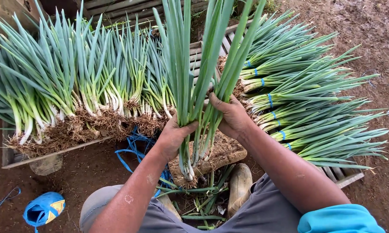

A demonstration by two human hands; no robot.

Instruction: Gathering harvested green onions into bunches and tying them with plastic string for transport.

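- A long row of loose green onions (69, 86) lies across a slatted wooden pallet (203, 51) on the person's left, leaves pointing away and the rooty white ends lined up along the near edge; laid this way, the stalks sit within reach of the left side and can be gathered by their bases.
- On the right, tied bunches (306, 103) lie stacked with their leaves fanning outward, each bound with a blue band (270, 100) near the base; the separate pile keeps bound stalks apart from loose ones.
- The bare muddy ground (367, 26) surrounds the pallet, which keeps the onions lifted off the dirt.
- Between the two piles, in front of the person's knees, stands the bunch in hand (198, 73), held upright with roots down and leaves rising past the top of the view; this probably lets the root ends settle level.
- The left hand (173, 136) is wrapped around the lower stalks, closed firmly, steadying the bundle just above the white bases.
- The right hand (232, 115) grips the same bunch slightly higher, fingers curled round it, pressing the stalks together.
- A tangle of blue strapping (131, 149) lies on the ground by the left forearm, close by for reaching.
- A blue spool of strapping (43, 209) rests further left on the soil.
- Trimmed green scraps (203, 203) lie beneath the bunch.
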